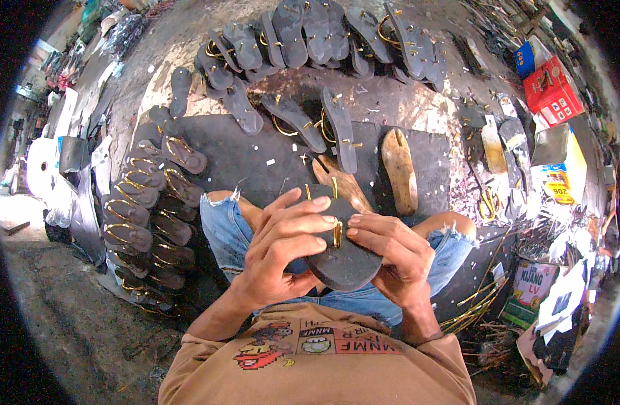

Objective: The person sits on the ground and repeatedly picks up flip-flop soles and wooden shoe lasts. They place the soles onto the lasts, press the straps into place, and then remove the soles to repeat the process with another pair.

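Observation:
Above my lap is a black sandal sole [345, 271], its rounded end toward me. A short gold strap [338, 235] stands up from its middle, and thin gold ends stick out near its far end. My left hand [276, 244] grips the sole's left side, fingers lying over the top by the gold strap. On the other side my right hand [396, 251] holds the edge, fingertips close to the same strap. Both thumbs are largely hidden. Just beyond the sole lies a wooden shoe last [344, 181], partly covered by it; a second wooden last [399, 172] lies to its right.
Finished-looking black sandals with gold straps [131, 212] are stacked at the left. Several more soles [317, 34] stand in a row at the far side. Scissors [487, 204], a red box [553, 91], a tin can [534, 291] and gold strips [482, 307] are on the right.

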The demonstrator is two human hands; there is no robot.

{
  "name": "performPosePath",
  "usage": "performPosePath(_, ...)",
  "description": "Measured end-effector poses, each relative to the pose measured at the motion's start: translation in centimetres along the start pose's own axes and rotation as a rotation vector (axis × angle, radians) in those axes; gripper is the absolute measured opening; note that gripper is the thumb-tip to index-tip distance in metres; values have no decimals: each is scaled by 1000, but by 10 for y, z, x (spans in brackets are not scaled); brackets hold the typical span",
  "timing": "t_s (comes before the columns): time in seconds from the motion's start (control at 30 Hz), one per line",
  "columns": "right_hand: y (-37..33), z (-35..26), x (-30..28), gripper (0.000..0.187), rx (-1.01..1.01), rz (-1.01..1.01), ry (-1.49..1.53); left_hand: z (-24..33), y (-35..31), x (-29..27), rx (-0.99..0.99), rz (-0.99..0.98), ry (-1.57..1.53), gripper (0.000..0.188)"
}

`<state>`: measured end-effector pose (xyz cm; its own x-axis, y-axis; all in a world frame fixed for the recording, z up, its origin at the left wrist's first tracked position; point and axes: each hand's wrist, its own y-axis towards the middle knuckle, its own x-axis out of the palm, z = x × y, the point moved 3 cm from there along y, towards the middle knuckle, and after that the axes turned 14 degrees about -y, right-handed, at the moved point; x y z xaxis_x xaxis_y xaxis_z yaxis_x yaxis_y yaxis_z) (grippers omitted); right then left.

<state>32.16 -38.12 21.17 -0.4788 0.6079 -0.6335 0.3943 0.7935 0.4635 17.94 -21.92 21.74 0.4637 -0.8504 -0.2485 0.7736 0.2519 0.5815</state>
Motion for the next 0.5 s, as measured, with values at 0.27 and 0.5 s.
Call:
performPosePath(0.27, -19, 9, 4, 63, 139, -65, 25, -23, -13, 8, -27, -162, -37, 53)
performPosePath(0.5, -44, 41, 35, 54, 186, -156, 316, -24, -38, 18, -147, -51, -113, 41)
